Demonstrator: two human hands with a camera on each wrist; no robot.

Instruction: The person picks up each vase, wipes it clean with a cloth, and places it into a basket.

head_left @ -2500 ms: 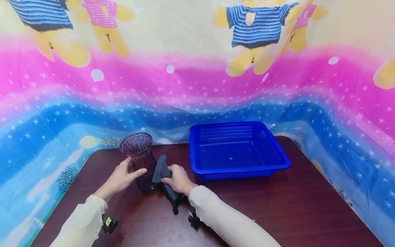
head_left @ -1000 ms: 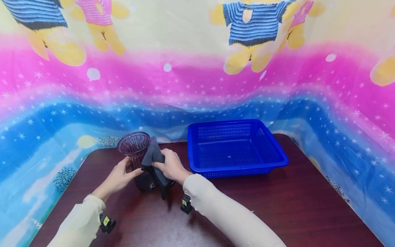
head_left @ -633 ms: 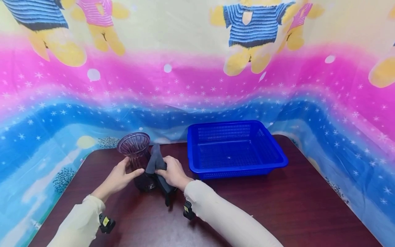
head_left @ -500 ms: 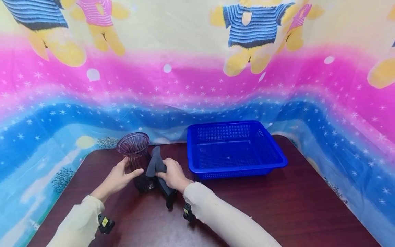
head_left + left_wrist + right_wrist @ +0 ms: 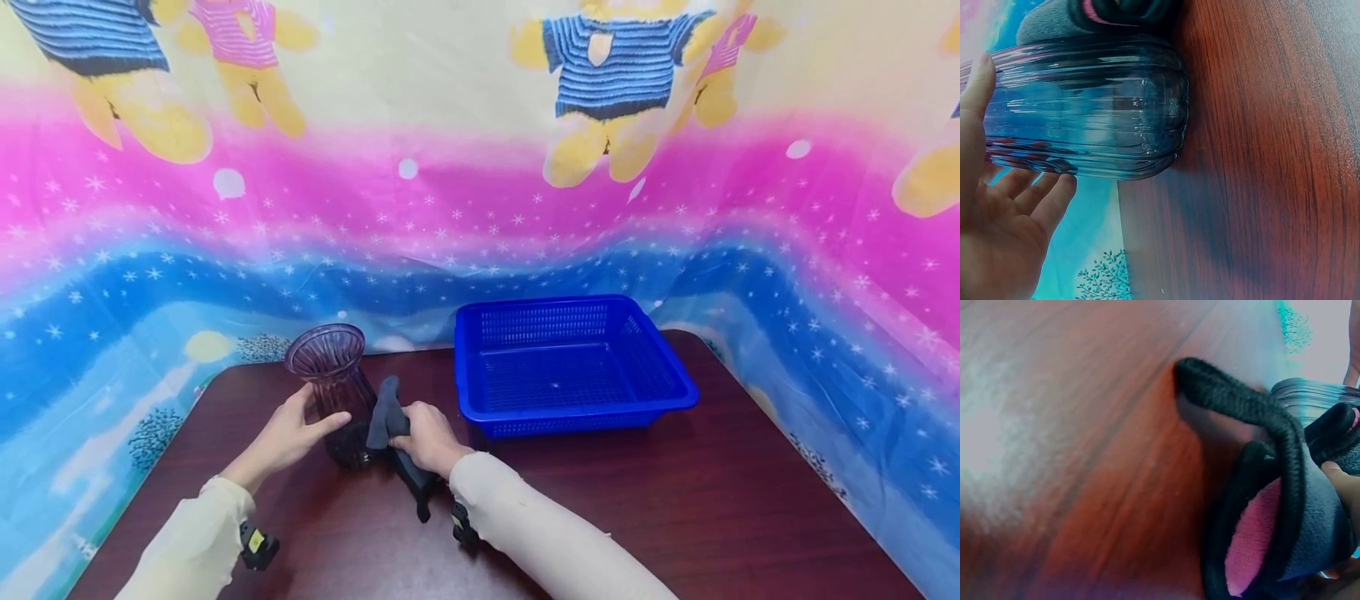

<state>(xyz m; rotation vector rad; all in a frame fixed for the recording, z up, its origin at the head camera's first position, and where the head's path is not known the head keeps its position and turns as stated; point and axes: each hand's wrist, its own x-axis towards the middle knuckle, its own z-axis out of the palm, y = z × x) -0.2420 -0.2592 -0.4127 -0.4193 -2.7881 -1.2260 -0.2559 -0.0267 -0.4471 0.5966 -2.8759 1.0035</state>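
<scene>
A purple-tinted ribbed glass vase [image 5: 341, 400] with a flared rim stands on the table toward the left. My left hand [image 5: 288, 433] holds it round the middle, thumb on the near side and fingers behind, as the left wrist view also shows on the vase [image 5: 1085, 106]. My right hand [image 5: 431, 437] grips a folded grey cleaning cloth [image 5: 388, 417] at the vase's right side, low down. In the right wrist view the cloth [image 5: 1319, 519] shows black edging, a pink inner face and a black loop hanging from one corner.
A blue plastic basket [image 5: 577, 408] with perforated walls sits at the back right, just beyond my right hand. The dark red wooden table [image 5: 675, 517] ends at a printed curtain [image 5: 465, 208] on the back and sides.
My right hand and the cloth moved up along the vase's right side, then came back down and slightly right. My left hand keeps its hold; the vase stays in place.
</scene>
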